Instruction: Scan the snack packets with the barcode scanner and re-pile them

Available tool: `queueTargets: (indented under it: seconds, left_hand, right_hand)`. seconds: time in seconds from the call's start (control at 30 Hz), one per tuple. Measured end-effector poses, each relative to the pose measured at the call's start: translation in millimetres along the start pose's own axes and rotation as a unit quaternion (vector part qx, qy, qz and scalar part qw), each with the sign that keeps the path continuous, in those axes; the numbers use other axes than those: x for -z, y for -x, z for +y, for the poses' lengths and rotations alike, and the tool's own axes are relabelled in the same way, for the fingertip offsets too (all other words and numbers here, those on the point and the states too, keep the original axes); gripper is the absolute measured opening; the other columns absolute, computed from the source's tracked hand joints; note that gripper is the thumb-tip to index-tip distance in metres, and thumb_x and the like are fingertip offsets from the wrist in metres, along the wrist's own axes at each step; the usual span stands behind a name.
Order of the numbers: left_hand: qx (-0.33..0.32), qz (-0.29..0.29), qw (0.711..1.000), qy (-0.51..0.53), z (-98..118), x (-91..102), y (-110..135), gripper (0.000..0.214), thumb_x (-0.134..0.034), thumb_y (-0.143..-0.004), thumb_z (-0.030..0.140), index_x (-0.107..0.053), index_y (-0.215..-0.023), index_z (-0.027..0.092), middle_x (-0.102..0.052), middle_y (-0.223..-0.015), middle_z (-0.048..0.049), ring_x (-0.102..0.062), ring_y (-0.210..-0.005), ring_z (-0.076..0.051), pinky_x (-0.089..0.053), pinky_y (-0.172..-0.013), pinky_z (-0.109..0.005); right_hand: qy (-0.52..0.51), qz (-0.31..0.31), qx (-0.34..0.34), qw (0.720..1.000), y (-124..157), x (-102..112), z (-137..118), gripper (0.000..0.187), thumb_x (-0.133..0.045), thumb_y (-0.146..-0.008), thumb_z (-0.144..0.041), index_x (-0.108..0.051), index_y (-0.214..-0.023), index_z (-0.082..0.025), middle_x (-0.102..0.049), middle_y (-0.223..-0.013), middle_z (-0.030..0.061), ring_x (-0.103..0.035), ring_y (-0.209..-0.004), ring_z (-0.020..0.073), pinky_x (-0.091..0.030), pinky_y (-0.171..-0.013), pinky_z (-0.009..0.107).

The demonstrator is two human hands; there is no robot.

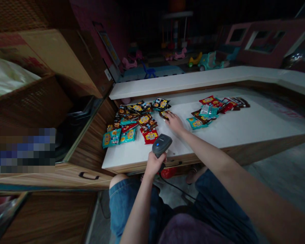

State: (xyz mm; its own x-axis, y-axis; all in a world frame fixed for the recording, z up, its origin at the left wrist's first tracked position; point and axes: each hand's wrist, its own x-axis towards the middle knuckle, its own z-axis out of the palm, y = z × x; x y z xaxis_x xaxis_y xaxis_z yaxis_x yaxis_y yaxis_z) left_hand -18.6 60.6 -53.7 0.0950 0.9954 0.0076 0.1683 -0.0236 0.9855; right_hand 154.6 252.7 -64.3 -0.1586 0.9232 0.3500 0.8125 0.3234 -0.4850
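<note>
The left hand (154, 165) is clamping its grip shut around a grey handheld barcode scanner (162, 144), while the right hand (175, 122) is resting its spread grip on a snack packet (164, 114) at frame center, between two packet piles (134, 123) (208, 110) on the white desk (244, 125).

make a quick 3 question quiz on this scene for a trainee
1. Which hand holds the grey barcode scanner?
2. True or false: the right hand is touching a snack packet.
3. Of the two groups of packets on the white counter, which is larger: the left group or the right group?

Key: 1. the left hand. 2. True. 3. The left group.
</note>
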Motion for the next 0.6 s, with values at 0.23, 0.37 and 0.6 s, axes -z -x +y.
queueTargets:
  seconds: [0.23, 0.37, 0.6]
  left_hand:
    - [0.0, 0.007, 1.0, -0.008, 0, 0.5, -2, 0.027, -0.065, -0.075, 0.035, -0.06, -0.054, 0.019, -0.061, -0.051, -0.0009, -0.056, -0.05, -0.013, -0.047, -0.06, -0.026]
    - [0.006, 0.008, 1.0, -0.013, 2, 0.7, -3, 0.028, -0.065, -0.075, 0.037, -0.059, -0.054, 0.019, -0.061, -0.05, -0.0014, -0.056, -0.049, -0.014, -0.047, -0.059, -0.026]
    - [0.003, 0.009, 1.0, -0.018, 2, 0.0, -3, 0.029, -0.063, -0.076, 0.037, -0.06, -0.054, 0.019, -0.061, -0.05, -0.0014, -0.057, -0.05, -0.013, -0.048, -0.06, -0.026]
  right_hand:
    - [-0.571, 0.113, -0.242, 0.776, 33, 13, 15, 0.017, -0.065, -0.091, -0.043, -0.066, -0.101, -0.029, -0.077, -0.089, -0.0029, -0.073, -0.087, 0.0217, -0.06, -0.079, 0.033]
    - [-0.641, 0.098, -0.269, 0.712, 50, 17, 20, 0.027, -0.064, -0.093, -0.052, -0.06, -0.092, -0.025, -0.074, -0.074, 0.0004, -0.071, -0.069, 0.021, -0.06, -0.065, 0.033]
    - [-0.714, 0.091, -0.269, 0.64, 65, 21, 25, 0.03, -0.062, -0.095, -0.054, -0.063, -0.088, -0.025, -0.072, -0.072, 0.0014, -0.07, -0.071, 0.0223, -0.058, -0.064, 0.033]
